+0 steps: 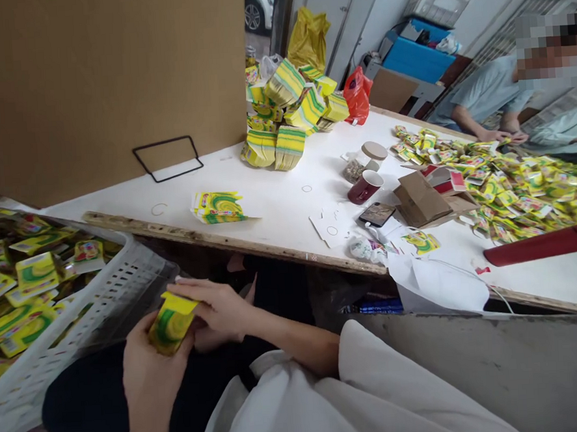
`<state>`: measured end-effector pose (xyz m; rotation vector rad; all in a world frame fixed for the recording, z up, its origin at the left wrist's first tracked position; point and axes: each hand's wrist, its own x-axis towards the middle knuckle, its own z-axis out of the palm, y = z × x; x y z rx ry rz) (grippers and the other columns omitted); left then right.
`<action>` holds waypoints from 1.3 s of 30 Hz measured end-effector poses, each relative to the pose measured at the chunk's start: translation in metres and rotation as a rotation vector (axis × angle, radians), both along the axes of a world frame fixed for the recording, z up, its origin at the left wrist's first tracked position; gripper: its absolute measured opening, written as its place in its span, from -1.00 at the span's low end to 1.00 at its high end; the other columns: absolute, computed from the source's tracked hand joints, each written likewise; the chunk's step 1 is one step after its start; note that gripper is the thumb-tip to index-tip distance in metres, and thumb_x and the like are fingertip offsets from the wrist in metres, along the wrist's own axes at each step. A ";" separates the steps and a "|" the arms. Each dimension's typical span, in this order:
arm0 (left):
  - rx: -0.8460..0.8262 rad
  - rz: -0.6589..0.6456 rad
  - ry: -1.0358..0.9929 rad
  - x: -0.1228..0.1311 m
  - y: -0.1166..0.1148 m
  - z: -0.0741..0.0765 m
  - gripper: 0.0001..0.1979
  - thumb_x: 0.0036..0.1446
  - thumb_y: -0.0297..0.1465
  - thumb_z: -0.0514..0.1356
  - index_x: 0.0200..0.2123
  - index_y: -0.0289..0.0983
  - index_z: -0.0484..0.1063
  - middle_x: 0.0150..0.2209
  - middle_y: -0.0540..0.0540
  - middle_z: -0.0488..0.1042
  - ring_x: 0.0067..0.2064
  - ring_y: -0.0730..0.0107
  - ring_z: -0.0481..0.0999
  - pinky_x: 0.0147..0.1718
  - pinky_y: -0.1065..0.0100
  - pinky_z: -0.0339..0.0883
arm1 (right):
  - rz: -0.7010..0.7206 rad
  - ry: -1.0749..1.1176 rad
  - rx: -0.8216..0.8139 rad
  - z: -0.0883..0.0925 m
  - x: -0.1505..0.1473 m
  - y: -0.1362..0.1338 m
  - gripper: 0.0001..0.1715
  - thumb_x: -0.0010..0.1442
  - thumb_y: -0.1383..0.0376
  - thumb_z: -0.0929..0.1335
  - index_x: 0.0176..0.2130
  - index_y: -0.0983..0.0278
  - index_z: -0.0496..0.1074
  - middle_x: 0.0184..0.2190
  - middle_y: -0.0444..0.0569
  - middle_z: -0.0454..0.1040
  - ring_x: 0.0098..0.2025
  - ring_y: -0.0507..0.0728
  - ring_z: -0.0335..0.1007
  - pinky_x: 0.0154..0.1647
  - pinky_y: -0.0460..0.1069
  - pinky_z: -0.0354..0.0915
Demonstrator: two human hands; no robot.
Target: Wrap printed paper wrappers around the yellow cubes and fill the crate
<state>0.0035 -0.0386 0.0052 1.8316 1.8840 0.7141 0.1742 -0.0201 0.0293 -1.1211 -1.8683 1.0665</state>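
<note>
Above my lap I hold a small yellow-and-green carton (175, 321) between both hands. My left hand (151, 371) wraps round its near side, thumb and fingers on opposite faces. The fingers of my right hand (216, 305) lie along its top end, by a raised yellow flap; some of those fingers are hidden behind the carton. A white plastic crate (88, 339) full of similar yellow-and-green cartons stands to my left. On the table ahead lies a small stack of flat cartons (219, 207).
The white table (278, 210) has a wooden front edge. A tall cardboard box (105, 90) stands at the left, bundled flat cartons (287, 118) behind. Rightward are a maroon mug (365, 186), a phone (377, 214), a carton heap (526, 188) and a person (486, 93) handling cartons.
</note>
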 end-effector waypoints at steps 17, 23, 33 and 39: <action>-0.039 -0.123 -0.165 -0.008 0.004 0.024 -0.43 -0.08 -0.09 0.36 0.00 -0.20 0.51 -0.09 -0.14 0.63 -0.12 0.11 0.64 -0.05 0.21 0.53 | 0.297 -0.144 0.055 0.017 0.043 0.030 -0.74 0.35 0.31 0.37 -0.01 0.34 0.56 0.31 0.25 0.33 0.40 0.18 0.21 0.36 0.08 0.21; -0.097 -0.172 -0.164 -0.009 0.013 0.024 -0.42 -0.11 -0.10 0.37 0.00 -0.20 0.52 -0.12 -0.12 0.64 -0.15 0.11 0.65 -0.06 0.20 0.54 | 0.403 -0.131 0.037 0.019 0.052 0.041 -0.78 0.35 0.30 0.37 -0.07 0.33 0.57 0.18 0.19 0.46 0.33 0.16 0.30 0.33 0.07 0.25; -0.109 -0.186 -0.191 -0.004 0.023 0.018 -0.39 -0.10 -0.06 0.37 0.00 -0.23 0.51 -0.09 -0.18 0.64 -0.11 0.06 0.64 0.00 0.12 0.52 | 0.361 -0.117 -0.032 0.013 0.055 0.043 -0.80 0.33 0.30 0.39 -0.07 0.27 0.56 0.17 0.13 0.46 0.34 0.16 0.29 0.34 0.09 0.23; -0.053 -0.192 -0.171 0.004 0.023 0.016 -0.40 -0.04 -0.07 0.34 0.04 -0.24 0.48 -0.02 -0.20 0.61 -0.05 0.04 0.62 0.04 0.11 0.49 | 0.291 -0.051 -0.009 0.006 0.052 0.043 -0.67 0.32 0.28 0.39 0.06 0.31 0.50 0.22 0.20 0.40 0.41 0.20 0.17 0.37 0.12 0.18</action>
